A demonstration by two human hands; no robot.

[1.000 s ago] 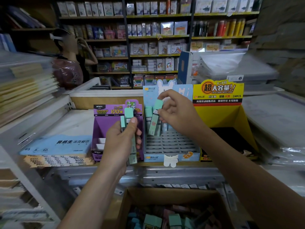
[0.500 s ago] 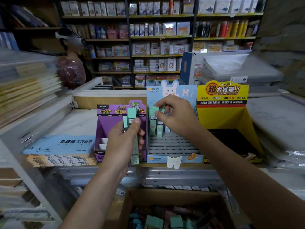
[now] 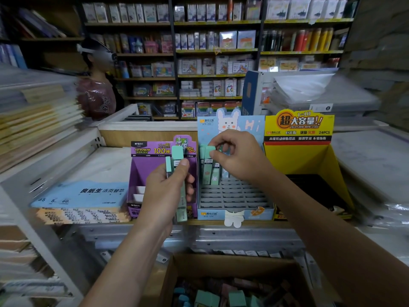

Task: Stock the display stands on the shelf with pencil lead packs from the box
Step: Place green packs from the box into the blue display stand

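Stationery-shop shelving surrounds the work. Lowest in the frame, the cardboard box (image 3: 232, 262) holds loose lead packs (image 3: 205, 298). Above it, left of centre, the left hand (image 3: 166, 191) has its grip curled round a few spare packs (image 3: 177, 154), thumb on top, in front of the purple stand (image 3: 150, 169). At centre, the right hand (image 3: 239, 156) pinches the cap of a single pack (image 3: 210, 149) standing in the back row of the blue stand (image 3: 212, 214) on the shelf (image 3: 221, 222). Best to press it straight down until level with its neighbours, then release without tilting them. Most slots look empty. Farther back, upper left, stands a person (image 3: 97, 96).
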